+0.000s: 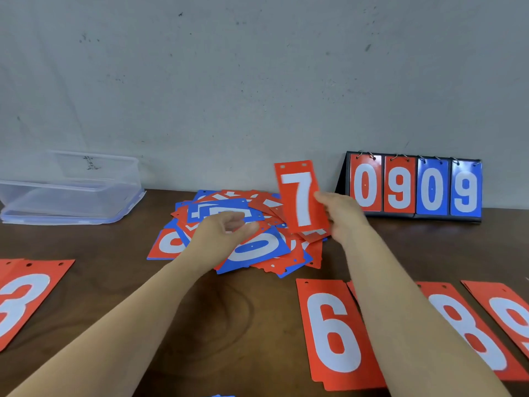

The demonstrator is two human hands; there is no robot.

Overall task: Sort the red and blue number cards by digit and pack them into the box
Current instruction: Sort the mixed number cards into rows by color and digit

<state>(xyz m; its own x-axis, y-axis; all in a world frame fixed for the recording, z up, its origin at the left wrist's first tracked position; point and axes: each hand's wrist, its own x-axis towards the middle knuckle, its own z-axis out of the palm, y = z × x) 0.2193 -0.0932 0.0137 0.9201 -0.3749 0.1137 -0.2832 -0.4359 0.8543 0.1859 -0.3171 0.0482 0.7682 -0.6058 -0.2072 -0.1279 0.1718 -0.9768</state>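
Observation:
My right hand (342,216) holds a red card with a white 7 (300,196) upright above the table. Under and behind it lies a loose heap of red and blue number cards (266,247), a blue 0 on top. My left hand (226,233) hovers over the heap with its fingers loosely curled and nothing in them. Sorted red cards lie face up near the front edge: a 3 (20,299) at the left, a 6 (332,333), an 8 (469,330) and a 9 (512,313) at the right. The clear plastic box (71,193) stands at the back left.
A black flip scoreboard (415,187) showing 0 9 0 9 stands against the wall at the back right. The brown table (223,325) runs up to a grey wall. A blue card corner (223,395) peeks in at the bottom edge.

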